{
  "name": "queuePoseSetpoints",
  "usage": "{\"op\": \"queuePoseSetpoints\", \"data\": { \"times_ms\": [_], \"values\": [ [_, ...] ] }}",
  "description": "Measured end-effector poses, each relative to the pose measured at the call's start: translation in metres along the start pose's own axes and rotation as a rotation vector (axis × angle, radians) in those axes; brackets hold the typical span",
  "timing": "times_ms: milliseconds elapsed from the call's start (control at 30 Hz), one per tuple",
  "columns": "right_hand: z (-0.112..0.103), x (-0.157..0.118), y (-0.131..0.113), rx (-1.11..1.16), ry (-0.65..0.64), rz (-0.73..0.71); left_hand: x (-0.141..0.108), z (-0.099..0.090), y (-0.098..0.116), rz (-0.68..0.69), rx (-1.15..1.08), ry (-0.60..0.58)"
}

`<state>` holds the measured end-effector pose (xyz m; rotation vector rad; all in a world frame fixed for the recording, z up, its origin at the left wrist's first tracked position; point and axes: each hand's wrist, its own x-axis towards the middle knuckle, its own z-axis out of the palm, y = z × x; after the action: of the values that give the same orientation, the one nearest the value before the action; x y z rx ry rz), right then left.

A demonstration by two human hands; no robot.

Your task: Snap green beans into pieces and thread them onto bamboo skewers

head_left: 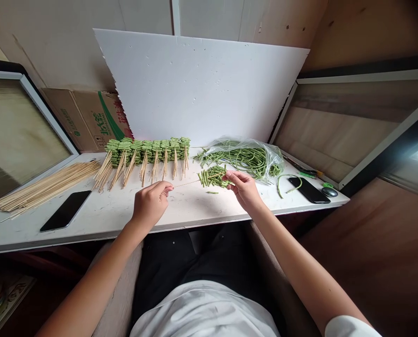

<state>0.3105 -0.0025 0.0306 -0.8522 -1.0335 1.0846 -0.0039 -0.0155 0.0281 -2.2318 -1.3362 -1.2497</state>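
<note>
The left hand (150, 204) is pinching a skewer (185, 183), its tip reaching toward the cut beans (212, 177) — these are lying just left of the right hand (242, 188), which is clamping their edge.

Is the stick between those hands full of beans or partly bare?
Partly bare: the bamboo skewer shows bare wood toward the left hand, while cut green bean pieces crowd its end at the right hand.
</note>
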Motion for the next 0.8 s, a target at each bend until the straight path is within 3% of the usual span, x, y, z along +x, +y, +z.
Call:
{"op": "queuePoseSetpoints", "data": {
  "times_ms": [467,800],
  "values": [
    [0.005,-0.005,0.008,-0.13,0.01,-0.136,0.0,-0.002,0.002,0.064,0.032,0.044],
    [0.011,-0.009,0.018,-0.04,0.002,-0.122,0.001,-0.002,-0.002,0.022,-0.039,0.032]
  ]
}}
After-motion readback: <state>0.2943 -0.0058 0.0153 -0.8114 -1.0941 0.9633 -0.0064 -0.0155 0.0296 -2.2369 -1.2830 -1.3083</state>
